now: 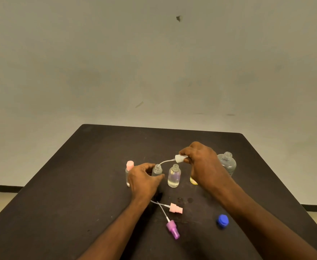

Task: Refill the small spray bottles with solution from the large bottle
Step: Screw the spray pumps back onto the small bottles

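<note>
2 hands are at work near the middle of the dark table [101, 166]. The left hand [144, 180] is curled around a small open bottle [157, 170], which stands upright with its neck clear above the fingers. The right hand [200, 162] pinches a white spray head [180, 158], held up and to the right of that bottle. From the head a thin dip tube [165, 162] curves down and left, its tip arriving just at the bottle's mouth; the coming move appears to turn on that tip dropping straight into the neck, so the head's long axis, now lying almost sideways, would need to be brought upright.

Just right of the held bottle stands a second open bottle [174, 176] with clear liquid in it. The large bottle [228, 163] stands uncapped behind the right hand, partly covered by it. A pink-capped bottle [129, 172] is half hidden behind the left hand. Something yellowish [193, 182] under the right wrist cannot be identified. Nearer the viewer than the held bottle lie a pink spray head [176, 208], a purple spray head [173, 229] and a blue cap [222, 220].
</note>
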